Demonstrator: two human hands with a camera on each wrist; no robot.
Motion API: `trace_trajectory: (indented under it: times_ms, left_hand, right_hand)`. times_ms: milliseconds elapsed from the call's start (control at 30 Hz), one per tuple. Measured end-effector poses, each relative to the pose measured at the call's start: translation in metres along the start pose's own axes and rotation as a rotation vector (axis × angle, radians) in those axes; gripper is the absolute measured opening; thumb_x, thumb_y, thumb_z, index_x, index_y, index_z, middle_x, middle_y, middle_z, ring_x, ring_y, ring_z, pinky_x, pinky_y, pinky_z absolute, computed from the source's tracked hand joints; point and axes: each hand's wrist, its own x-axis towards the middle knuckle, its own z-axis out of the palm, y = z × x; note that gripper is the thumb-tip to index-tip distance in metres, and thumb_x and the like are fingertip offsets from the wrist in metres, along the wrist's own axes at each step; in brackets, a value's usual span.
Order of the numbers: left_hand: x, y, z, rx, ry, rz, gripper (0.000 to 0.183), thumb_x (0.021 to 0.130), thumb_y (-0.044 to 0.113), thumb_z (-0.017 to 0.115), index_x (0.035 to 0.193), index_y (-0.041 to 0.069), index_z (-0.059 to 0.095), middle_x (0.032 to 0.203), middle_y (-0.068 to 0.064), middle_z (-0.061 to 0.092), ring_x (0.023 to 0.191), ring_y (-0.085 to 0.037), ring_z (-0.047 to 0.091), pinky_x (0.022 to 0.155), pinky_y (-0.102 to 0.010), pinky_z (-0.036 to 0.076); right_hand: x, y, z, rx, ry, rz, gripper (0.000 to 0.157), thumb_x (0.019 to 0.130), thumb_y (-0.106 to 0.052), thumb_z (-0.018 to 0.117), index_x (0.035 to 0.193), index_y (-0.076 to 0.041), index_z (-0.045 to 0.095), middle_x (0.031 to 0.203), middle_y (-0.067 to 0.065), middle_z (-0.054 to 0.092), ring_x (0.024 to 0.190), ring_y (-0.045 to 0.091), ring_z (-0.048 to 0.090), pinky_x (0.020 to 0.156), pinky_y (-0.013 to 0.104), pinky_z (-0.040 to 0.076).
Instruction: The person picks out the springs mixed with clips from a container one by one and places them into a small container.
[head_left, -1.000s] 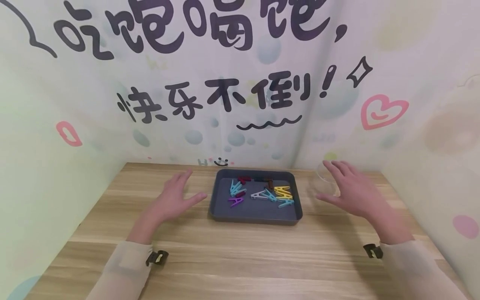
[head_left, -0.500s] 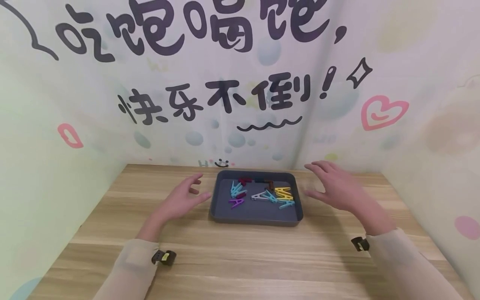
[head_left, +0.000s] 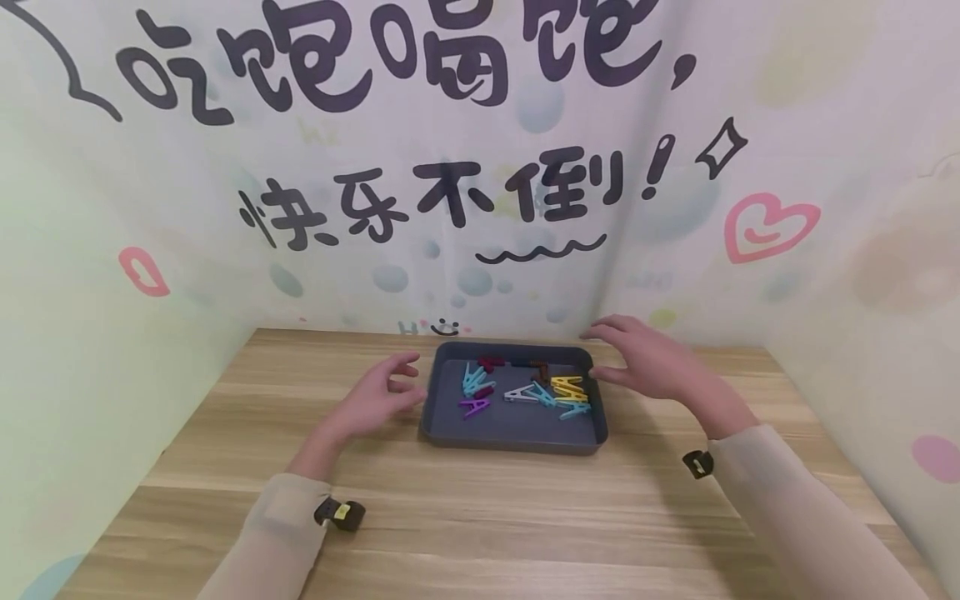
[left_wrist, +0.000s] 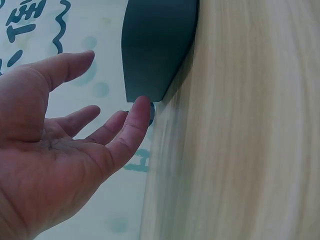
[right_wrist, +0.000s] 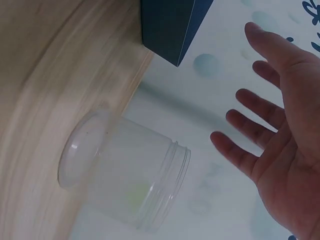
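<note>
A dark grey tray [head_left: 502,431] holds several plastic clothes pegs: light blue pegs [head_left: 474,381], a purple peg [head_left: 474,407], a pale grey peg [head_left: 519,393], yellow pegs [head_left: 567,388], plus dark red and brown pieces too small to make out. My left hand [head_left: 375,398] is beside the tray's left wall, palm inward, fingers loosely bent, holding nothing. Whether its fingertips touch the wall I cannot tell. My right hand [head_left: 648,362] hovers by the tray's right edge, fingers spread and holding nothing; the right wrist view shows the same hand [right_wrist: 280,135] apart from the tray.
A clear jar [right_wrist: 132,165] with a threaded open mouth stands upright on the wooden table [head_left: 480,517], right of the tray; in the head view my right hand covers that spot. A printed wall sheet [head_left: 420,283] rises behind the table, and side walls flank it.
Both hands have moved inward toward the tray, the right one farther, passing from the jar to the tray's right edge. The tray and pegs stay in place.
</note>
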Motion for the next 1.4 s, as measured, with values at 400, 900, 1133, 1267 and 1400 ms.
trace_trajectory:
  times_ms: [400,900,1133,1267,1400]
  left_hand:
    - [0.008,-0.01,0.006,-0.086,-0.018,-0.021,0.07,0.098,0.002,0.067,0.161,-0.004,0.036,0.148,-0.029,0.051,0.132,-0.046,0.058,0.1,-0.045,0.06]
    - [0.014,-0.012,0.015,-0.15,-0.057,-0.012,0.07,0.094,-0.006,0.064,0.159,-0.007,0.037,0.147,-0.034,0.049,0.129,-0.047,0.061,0.094,-0.044,0.062]
    - [0.014,-0.011,0.015,-0.149,-0.061,-0.017,0.071,0.093,-0.007,0.063,0.159,-0.006,0.038,0.147,-0.033,0.049,0.125,-0.045,0.062,0.093,-0.043,0.062]
    - [0.014,-0.01,0.015,-0.13,-0.06,-0.03,0.07,0.094,-0.007,0.062,0.16,-0.004,0.039,0.147,-0.031,0.05,0.125,-0.043,0.063,0.093,-0.041,0.062]
    - [0.013,-0.01,0.016,-0.124,-0.066,-0.037,0.07,0.094,-0.006,0.062,0.161,-0.003,0.039,0.148,-0.029,0.051,0.125,-0.041,0.064,0.094,-0.041,0.062]
  right_hand:
    - [0.036,-0.001,0.006,0.131,-0.136,-0.079,0.039,0.093,-0.014,0.083,0.13,-0.008,0.072,0.129,0.009,0.067,0.122,0.033,0.061,0.106,0.052,0.052]
    - [0.072,0.0,0.022,0.046,-0.176,-0.244,0.029,0.088,-0.005,0.084,0.116,-0.008,0.077,0.117,0.005,0.066,0.116,0.03,0.059,0.107,0.051,0.05]
    - [0.082,-0.003,0.033,-0.037,-0.197,-0.257,0.025,0.088,-0.009,0.086,0.111,-0.015,0.079,0.108,0.001,0.063,0.103,0.025,0.055,0.094,0.045,0.052]
    - [0.086,-0.004,0.039,-0.074,-0.216,-0.246,0.023,0.088,-0.011,0.086,0.109,-0.02,0.08,0.108,0.0,0.063,0.102,0.024,0.054,0.092,0.043,0.052]
    - [0.088,-0.004,0.044,-0.102,-0.231,-0.244,0.022,0.088,-0.012,0.087,0.106,-0.024,0.08,0.107,-0.001,0.062,0.101,0.023,0.052,0.091,0.042,0.052]
